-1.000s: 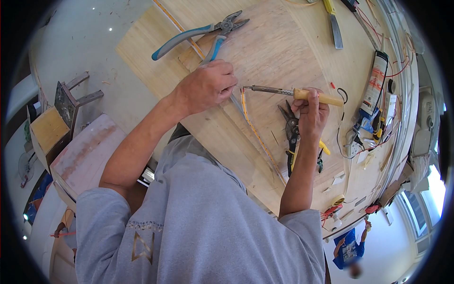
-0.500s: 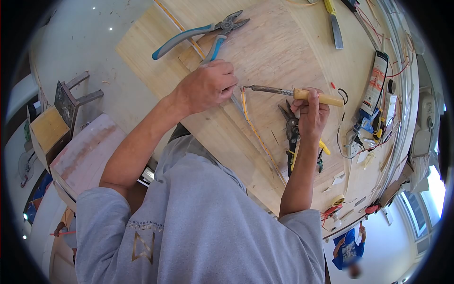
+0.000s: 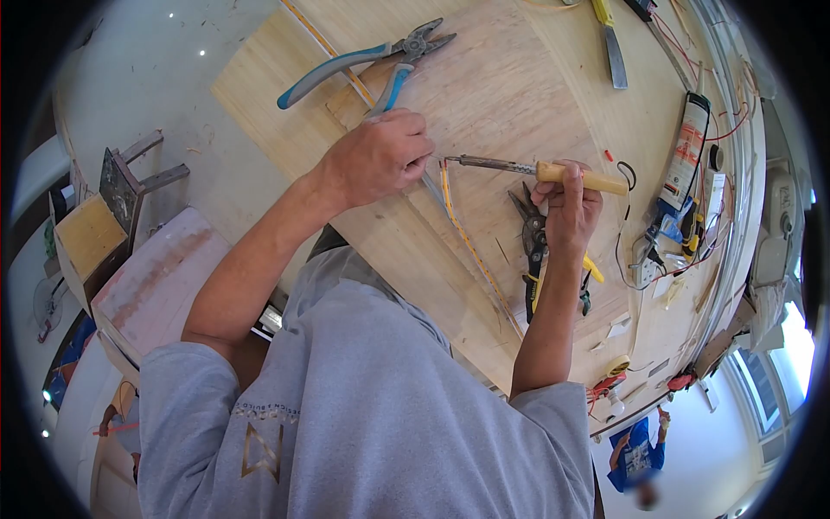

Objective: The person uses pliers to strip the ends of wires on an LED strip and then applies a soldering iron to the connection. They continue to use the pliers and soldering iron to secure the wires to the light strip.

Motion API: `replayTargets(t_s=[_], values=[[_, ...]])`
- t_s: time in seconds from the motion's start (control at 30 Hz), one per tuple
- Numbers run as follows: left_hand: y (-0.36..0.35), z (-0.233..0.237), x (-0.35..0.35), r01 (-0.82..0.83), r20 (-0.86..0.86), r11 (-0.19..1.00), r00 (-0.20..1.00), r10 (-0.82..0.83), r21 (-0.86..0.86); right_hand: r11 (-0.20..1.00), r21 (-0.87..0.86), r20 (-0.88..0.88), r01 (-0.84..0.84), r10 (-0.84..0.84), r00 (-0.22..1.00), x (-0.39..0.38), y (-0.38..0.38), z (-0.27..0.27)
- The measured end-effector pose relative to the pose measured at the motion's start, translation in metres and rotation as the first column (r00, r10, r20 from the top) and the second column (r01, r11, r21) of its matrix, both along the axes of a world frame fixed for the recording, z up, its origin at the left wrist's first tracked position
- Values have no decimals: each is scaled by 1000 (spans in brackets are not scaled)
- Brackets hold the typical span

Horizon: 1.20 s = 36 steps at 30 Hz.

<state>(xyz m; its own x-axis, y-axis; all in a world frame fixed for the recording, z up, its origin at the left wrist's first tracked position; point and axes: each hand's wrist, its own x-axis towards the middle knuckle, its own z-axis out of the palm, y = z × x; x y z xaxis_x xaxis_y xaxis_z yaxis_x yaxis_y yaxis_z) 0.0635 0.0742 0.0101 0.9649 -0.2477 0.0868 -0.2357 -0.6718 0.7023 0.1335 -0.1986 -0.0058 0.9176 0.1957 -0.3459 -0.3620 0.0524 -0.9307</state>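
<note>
My right hand (image 3: 571, 208) is closed around the wooden handle of a soldering iron (image 3: 501, 164). The iron points left, its tip at the end of an LED strip (image 3: 462, 233) that runs down the board in a thin channel. Fingers pinched, my left hand (image 3: 385, 160) is just left of that tip; whatever is between its fingertips is too small to make out. Pliers with blue-grey handles (image 3: 346, 69) lie beyond my left hand, one handle reaching toward it. Under my right hand lie dark snips with yellow-black handles (image 3: 533, 238).
On the wooden board's right side are a sealant tube in a caulking gun (image 3: 683, 156), a scraper (image 3: 614, 56), a black cable (image 3: 621, 242) and a tape roll (image 3: 617, 365). A small stool (image 3: 130, 190) is at left. A person in blue (image 3: 638, 454) stands lower right.
Both hands and the soldering iron stay practically where they were. The person in the background has shifted very slightly.
</note>
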Motion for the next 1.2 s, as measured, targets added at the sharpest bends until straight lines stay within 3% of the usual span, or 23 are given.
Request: replayTargets(t_s=[1.2], values=[[-1, -2, 0, 3, 20, 1000, 1000, -4, 18, 999, -1, -5, 32, -32, 999, 1, 0, -1]])
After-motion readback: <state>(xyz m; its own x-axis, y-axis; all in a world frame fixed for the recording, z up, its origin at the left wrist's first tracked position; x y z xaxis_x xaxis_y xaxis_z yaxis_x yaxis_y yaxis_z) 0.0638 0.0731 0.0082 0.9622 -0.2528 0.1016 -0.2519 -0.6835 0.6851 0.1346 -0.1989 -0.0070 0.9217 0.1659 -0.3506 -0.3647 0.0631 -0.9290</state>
